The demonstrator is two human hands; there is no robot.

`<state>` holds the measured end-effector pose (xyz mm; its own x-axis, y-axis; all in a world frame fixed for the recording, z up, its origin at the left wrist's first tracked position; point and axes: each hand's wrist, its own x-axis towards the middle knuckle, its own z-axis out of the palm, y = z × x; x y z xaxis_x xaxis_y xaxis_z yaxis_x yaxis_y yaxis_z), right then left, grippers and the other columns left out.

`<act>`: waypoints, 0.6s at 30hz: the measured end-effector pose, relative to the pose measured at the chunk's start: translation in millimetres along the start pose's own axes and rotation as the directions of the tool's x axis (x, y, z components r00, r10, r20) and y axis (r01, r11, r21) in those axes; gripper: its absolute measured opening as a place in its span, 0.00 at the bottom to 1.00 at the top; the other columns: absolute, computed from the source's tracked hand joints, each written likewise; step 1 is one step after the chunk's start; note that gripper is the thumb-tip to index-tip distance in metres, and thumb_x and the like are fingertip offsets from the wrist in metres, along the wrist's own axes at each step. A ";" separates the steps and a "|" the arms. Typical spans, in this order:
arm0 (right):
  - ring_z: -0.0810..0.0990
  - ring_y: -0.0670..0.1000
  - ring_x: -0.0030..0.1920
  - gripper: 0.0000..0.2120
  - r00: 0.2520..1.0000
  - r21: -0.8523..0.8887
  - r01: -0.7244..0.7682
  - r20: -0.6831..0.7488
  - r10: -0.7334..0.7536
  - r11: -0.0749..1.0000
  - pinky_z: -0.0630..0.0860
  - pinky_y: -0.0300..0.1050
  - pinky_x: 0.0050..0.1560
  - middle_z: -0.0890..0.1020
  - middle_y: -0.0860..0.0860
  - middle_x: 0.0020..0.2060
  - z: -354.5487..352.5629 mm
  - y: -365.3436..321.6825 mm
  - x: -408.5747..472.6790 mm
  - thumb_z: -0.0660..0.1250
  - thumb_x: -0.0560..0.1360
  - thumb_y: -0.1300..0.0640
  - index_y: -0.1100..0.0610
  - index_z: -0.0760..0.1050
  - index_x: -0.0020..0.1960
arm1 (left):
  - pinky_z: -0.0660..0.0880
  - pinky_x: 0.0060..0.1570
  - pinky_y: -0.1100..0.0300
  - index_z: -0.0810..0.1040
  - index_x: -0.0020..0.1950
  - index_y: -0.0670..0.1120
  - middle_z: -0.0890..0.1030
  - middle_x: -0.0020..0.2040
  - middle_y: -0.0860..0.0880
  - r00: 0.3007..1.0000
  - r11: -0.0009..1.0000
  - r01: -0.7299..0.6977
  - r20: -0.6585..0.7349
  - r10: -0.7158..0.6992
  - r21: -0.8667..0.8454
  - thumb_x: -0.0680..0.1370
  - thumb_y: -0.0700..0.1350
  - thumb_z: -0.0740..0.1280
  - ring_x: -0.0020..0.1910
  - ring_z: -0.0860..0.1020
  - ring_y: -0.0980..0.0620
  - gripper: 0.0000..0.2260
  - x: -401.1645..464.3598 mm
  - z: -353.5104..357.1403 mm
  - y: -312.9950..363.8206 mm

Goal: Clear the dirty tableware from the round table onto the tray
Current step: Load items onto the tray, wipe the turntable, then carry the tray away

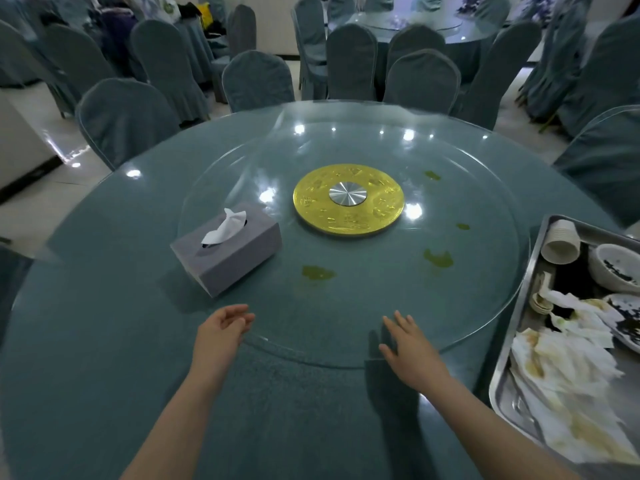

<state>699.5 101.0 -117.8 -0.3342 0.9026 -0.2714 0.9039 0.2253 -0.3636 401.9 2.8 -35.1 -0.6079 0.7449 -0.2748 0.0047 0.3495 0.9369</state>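
Head view: my tray [519, 344] is cut off by the right edge, so I see only part of it. The same goes for the two dirty bowls on it, one white bowl [613, 268] with dark bits in it and one lower bowl [628, 317] half out of sight. Some small spoons [542, 303] peek out by the tray's left wall, but they are hard to make out. The far tables and chairs look blurry.

My left hand [221, 332] is over the round table [86, 341], at the near edge of the big glass turning plate [346, 289]. Its fingers are loosely curled and it holds nothing. My right hand [412, 348] is spread out, fingers straight and a bit apart, flat at the near edge of the glass. I cannot tell if it really presses the glass or just floats above it. It holds nothing too.

The tray is shiny metal and sits on the right side of the table, just beside the glass plate. It carries a stack of paper cups [561, 242] lying on its side, the bowls, and a heap of crumpled napkins [568, 386] with yellow stains.

On the glass stand a grey tissue box [228, 251], a gold disc [348, 199] in the middle, and a few yellow-green spills [438, 259].
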 end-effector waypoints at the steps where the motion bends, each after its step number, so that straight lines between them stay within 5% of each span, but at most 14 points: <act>1: 0.46 0.55 0.77 0.30 1.000 -0.025 0.001 0.021 0.000 1.000 0.49 0.47 0.75 0.49 0.53 0.78 0.6 0.0 -0.5 0.57 0.80 0.45 0.51 0.52 0.78 | 0.73 0.48 0.60 0.77 0.54 0.43 0.82 0.46 0.48 1.000 1.000 -0.025 -0.006 0.025 0.003 0.78 0.32 0.60 0.45 0.79 0.52 0.10 1.5 0.9 2.2; 5: 0.41 0.59 0.77 0.34 0.996 -0.049 -0.081 0.040 0.083 0.996 0.48 0.52 0.75 0.43 0.55 0.78 0.6 4.0 -3.5 0.56 0.79 0.41 0.52 0.47 0.78 | 0.73 0.54 0.54 0.77 0.52 0.47 0.83 0.48 0.49 0.994 0.993 -0.101 -0.026 0.102 0.057 0.77 0.33 0.61 0.50 0.79 0.51 0.11 10.2 3.1 10.0; 9: 0.40 0.59 0.77 0.33 0.993 -0.002 -0.102 0.058 0.102 0.995 0.49 0.52 0.75 0.44 0.55 0.78 -5.6 10.4 -6.6 0.57 0.79 0.42 0.52 0.48 0.78 | 0.70 0.48 0.66 0.77 0.53 0.51 0.81 0.49 0.53 0.973 0.966 -0.212 -0.059 0.222 0.147 0.76 0.34 0.64 0.52 0.78 0.54 0.13 15.5 10.2 16.2; 12: 0.40 0.59 0.76 0.35 0.991 -0.024 -0.117 0.057 0.118 0.993 0.49 0.51 0.75 0.43 0.55 0.77 -7.4 16.7 -8.9 0.57 0.79 0.41 0.53 0.46 0.78 | 0.68 0.54 0.62 0.76 0.59 0.53 0.77 0.59 0.50 0.947 0.894 -0.299 -0.016 0.322 0.334 0.74 0.36 0.66 0.58 0.73 0.56 0.18 18.7 21.4 17.6; 14: 0.39 0.59 0.76 0.36 0.988 -0.037 -0.140 0.053 0.142 0.989 0.49 0.51 0.75 0.42 0.55 0.77 -10.6 22.3 -9.9 0.57 0.79 0.41 0.55 0.44 0.78 | 0.65 0.63 0.57 0.70 0.69 0.47 0.70 0.68 0.45 0.936 0.817 -0.326 0.041 0.350 0.476 0.73 0.39 0.70 0.67 0.68 0.51 0.25 24.4 27.3 15.7; 18: 0.39 0.57 0.77 0.37 0.986 -0.043 -0.155 0.057 0.158 0.987 0.50 0.50 0.75 0.41 0.55 0.77 -16.3 31.2 -15.2 0.57 0.79 0.41 0.56 0.43 0.78 | 0.50 0.74 0.47 0.50 0.77 0.39 0.53 0.78 0.41 0.974 0.642 -0.225 0.156 0.164 0.733 0.70 0.54 0.74 0.77 0.50 0.44 0.47 34.1 37.7 9.1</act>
<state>737.2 100.3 -110.4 -0.2020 0.9046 -0.3754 0.9556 0.0980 -0.2781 411.2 52.8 -44.1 -0.4678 0.8714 -0.1478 0.7222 0.4732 0.5045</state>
